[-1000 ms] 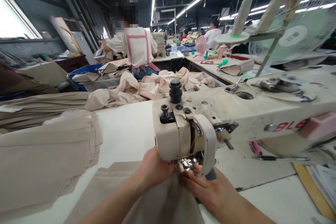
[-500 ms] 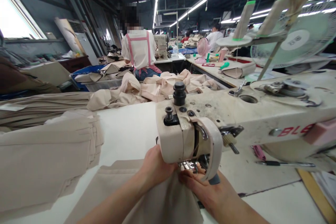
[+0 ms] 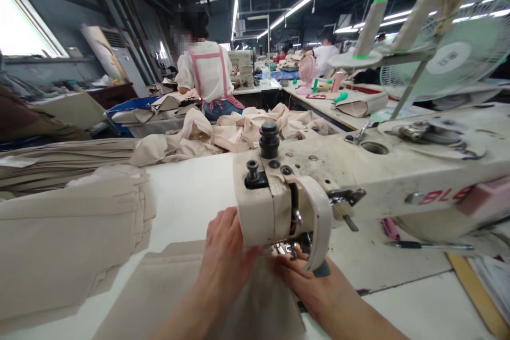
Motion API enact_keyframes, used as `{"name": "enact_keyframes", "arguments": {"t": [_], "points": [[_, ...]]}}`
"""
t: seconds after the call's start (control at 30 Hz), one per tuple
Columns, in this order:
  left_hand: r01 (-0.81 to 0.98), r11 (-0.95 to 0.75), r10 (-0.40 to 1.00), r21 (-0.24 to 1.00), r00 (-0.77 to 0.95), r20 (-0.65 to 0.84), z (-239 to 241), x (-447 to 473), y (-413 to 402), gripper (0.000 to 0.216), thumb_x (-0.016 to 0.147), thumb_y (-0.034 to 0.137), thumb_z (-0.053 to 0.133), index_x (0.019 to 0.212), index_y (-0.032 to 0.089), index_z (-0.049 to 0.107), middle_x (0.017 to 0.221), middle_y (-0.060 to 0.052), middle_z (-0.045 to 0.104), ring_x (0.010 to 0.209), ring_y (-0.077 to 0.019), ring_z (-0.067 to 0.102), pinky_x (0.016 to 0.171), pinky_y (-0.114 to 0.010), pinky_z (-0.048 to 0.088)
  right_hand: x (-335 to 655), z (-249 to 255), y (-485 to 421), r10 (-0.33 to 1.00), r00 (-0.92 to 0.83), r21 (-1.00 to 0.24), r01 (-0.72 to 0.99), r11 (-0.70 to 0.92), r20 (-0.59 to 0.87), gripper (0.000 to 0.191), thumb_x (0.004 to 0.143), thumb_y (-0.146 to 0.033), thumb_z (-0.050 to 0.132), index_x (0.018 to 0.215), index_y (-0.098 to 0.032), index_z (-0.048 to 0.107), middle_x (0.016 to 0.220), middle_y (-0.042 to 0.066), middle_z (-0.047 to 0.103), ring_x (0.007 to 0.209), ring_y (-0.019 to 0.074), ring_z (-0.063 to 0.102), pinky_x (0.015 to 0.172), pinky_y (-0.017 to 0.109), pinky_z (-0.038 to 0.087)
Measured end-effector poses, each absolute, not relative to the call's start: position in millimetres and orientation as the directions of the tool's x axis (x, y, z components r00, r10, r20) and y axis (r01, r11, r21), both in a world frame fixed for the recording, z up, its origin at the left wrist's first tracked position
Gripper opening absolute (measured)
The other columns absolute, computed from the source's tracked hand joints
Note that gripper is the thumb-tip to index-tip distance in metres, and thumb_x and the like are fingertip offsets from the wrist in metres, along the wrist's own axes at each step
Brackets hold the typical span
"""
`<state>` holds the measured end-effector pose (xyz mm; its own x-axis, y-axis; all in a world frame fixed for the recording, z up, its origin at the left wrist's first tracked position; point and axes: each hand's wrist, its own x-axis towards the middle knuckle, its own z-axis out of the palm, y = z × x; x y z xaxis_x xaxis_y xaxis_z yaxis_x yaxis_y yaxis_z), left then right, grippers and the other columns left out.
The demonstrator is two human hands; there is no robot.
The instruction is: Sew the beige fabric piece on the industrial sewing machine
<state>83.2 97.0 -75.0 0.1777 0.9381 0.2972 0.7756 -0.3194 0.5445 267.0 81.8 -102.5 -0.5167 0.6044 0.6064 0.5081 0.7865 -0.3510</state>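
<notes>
At lower centre, the left hand [image 3: 225,255] and right hand [image 3: 308,287] press flat, fingers extended, on beige cloth [image 3: 167,292] under the sewing machine [image 3: 287,202], where fingertips so near the needle could be pierced.

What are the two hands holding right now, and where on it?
Both the left hand and right hand press the beige fabric piece at its far edge, just under the sewing machine head. A closed grip cannot be told.

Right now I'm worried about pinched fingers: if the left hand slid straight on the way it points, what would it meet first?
Probably the sewing machine head. The left hand lies flat on the beige fabric, its fingers pointing up and right, already against the head's lower edge by the presser foot. Depth is unclear.
</notes>
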Motion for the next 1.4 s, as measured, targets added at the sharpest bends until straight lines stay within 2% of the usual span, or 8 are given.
{"name": "enact_keyframes", "arguments": {"t": [0.1, 0.23, 0.33, 0.47, 0.67, 1.07, 1.2, 1.4], "points": [[0.667, -0.325, 0.944, 0.671, 0.273, 0.186, -88.0, 86.3, 60.8, 0.050, 0.055, 0.021, 0.078, 0.099, 0.018, 0.054, 0.100, -0.008, 0.058, 0.088, -0.0243, 0.054, 0.078, -0.035, 0.048, 267.8, -99.3, 79.3, 0.697, -0.482, -0.455, 0.531, 0.714, 0.531, 0.034, 0.099, -0.020, 0.035, 0.086, -0.019, 0.067, 0.082, 0.006, 0.071, 0.076, 0.0214, 0.064, 0.071, 0.036, 0.053], [0.587, -0.196, 0.960, 0.785, 0.278, 0.032, -96.1, 87.4, 38.5, 0.038, 0.055, 0.004, 0.066, 0.083, 0.019, 0.045, 0.086, -0.002, 0.054, 0.078, -0.0175, 0.049, 0.070, -0.028, 0.043, 273.9, -99.1, 62.1, 0.816, -0.448, -0.648, 0.508, 0.568, 0.365, 0.027, 0.096, -0.020, 0.039, 0.101, -0.022, 0.066, 0.090, 0.007, 0.070, 0.079, 0.0201, 0.067, 0.066, 0.031, 0.056], [0.497, -0.286, 0.929, 0.819, 0.354, 0.109, -91.9, 84.4, 40.1, 0.030, 0.059, 0.005, 0.062, 0.081, 0.019, 0.047, 0.086, -0.003, 0.055, 0.079, -0.0173, 0.051, 0.069, -0.028, 0.041, 277.0, -103.7, 42.8, 0.919, -0.394, -0.989, 0.136, 0.057, -0.001, 0.025, 0.097, -0.032, 0.044, 0.117, -0.024, 0.056, 0.102, 0.007, 0.070, 0.084, 0.0170, 0.070, 0.075, 0.032, 0.058], [0.475, -0.363, 0.905, 0.802, 0.386, 0.181, -87.8, 85.8, 38.0, 0.023, 0.063, 0.004, 0.059, 0.079, 0.018, 0.049, 0.087, -0.004, 0.057, 0.081, -0.0183, 0.054, 0.069, -0.029, 0.041, 268.7, -105.5, 27.2, 0.848, -0.448, -0.859, -0.274, -0.432, -0.284, 0.052, 0.081, -0.048, 0.069, 0.122, -0.022, 0.053, 0.105, 0.008, 0.071, 0.093, 0.0200, 0.069, 0.085, 0.035, 0.054], [0.469, -0.256, 0.951, 0.845, 0.277, 0.135, -94.9, 95.2, 22.9, 0.033, 0.063, 0.014, 0.077, 0.083, 0.019, 0.050, 0.087, -0.001, 0.054, 0.080, -0.0169, 0.052, 0.070, -0.027, 0.041, 251.6, -96.7, 27.4, 0.826, -0.407, -0.775, -0.340, -0.533, -0.390, 0.035, 0.074, -0.048, 0.074, 0.085, -0.016, 0.069, 0.066, -0.001, 0.067, 0.065, 0.0124, 0.065, 0.063, 0.020, 0.051], [0.270, -0.152, 0.958, 0.951, 0.279, 0.073, -102.6, 73.2, 31.5, 0.021, 0.074, 0.021, 0.070, 0.094, 0.018, 0.064, 0.084, -0.003, 0.063, 0.079, -0.0170, 0.059, 0.072, -0.027, 0.047, 254.9, -90.3, 30.9, 0.843, -0.384, -0.831, -0.262, -0.490, -0.376, 0.039, 0.070, -0.050, 0.075, 0.089, -0.016, 0.069, 0.072, 0.000, 0.064, 0.074, 0.0170, 0.064, 0.078, 0.035, 0.055], [0.346, -0.239, 0.931, 0.907, 0.349, 0.112, -96.5, 72.7, 34.9, 0.041, 0.060, 0.023, 0.084, 0.098, 0.019, 0.066, 0.088, -0.003, 0.064, 0.079, -0.0175, 0.059, 0.071, -0.026, 0.047, 255.5, -81.2, 33.2, 0.834, -0.390, -0.842, -0.216, -0.495, -0.391, 0.039, 0.068, -0.051, 0.074, 0.085, -0.016, 0.067, 0.071, 0.000, 0.062, 0.075, 0.0175, 0.063, 0.077, 0.034, 0.054], [0.340, -0.084, 0.955, 0.937, 0.294, -0.021, -89.5, 71.0, 33.4, 0.023, 0.073, 0.010, 0.067, 0.094, 0.018, 0.067, 0.090, -0.002, 0.066, 0.083, -0.0159, 0.063, 0.075, -0.023, 0.050, 251.9, -82.8, 36.0, 0.865, -0.304, -0.876, -0.152, -0.459, -0.400, 0.033, 0.067, -0.044, 0.071, 0.081, -0.015, 0.064, 0.061, -0.005, 0.053, 0.057, 0.0109, 0.053, 0.065, 0.032, 0.056]]}}
